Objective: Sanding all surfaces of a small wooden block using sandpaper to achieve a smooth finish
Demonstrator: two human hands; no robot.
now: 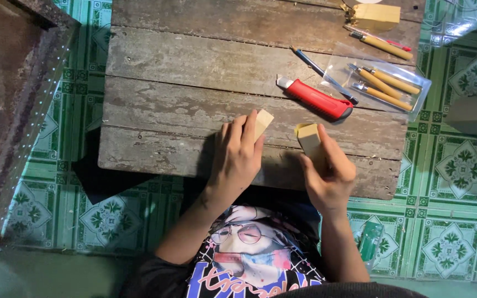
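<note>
My left hand [237, 156] lies palm down on a pale wooden block [263, 122], pressing it against the weathered plank table [194, 83]. Only the block's far corner shows past my fingers. My right hand [329, 174] grips a second pale wooden block [308, 138] near the table's front edge, holding it upright with its top end free. The two blocks are a short gap apart.
A red utility knife [316, 98] lies just beyond the blocks. Behind it are a blue pencil [313, 63], a clear pouch of wooden-handled carving tools [385, 83], more tools [385, 47] and another wood block [379, 15]. Green patterned floor tiles surround the table.
</note>
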